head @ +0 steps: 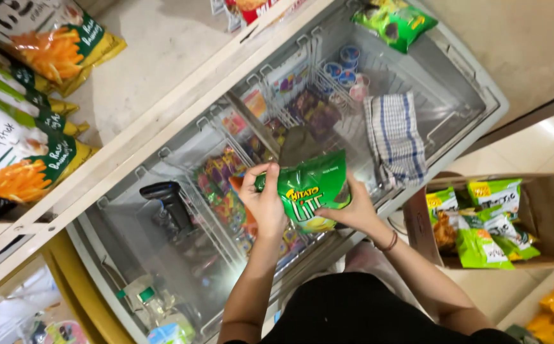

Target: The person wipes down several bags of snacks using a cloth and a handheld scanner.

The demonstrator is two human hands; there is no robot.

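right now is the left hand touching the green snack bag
Touching: the head view shows the left hand gripping the green snack bag at its left edge.

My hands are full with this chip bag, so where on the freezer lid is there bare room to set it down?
Bare glass lies between the barcode scanner and the freezer rim, and right of the checked cloth. It is crowded by the bottles and under both hands holding the chip bag.

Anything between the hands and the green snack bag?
No. Left hand and right hand both grip the green bag directly, above the freezer's glass lid. Nothing visible sits between them.
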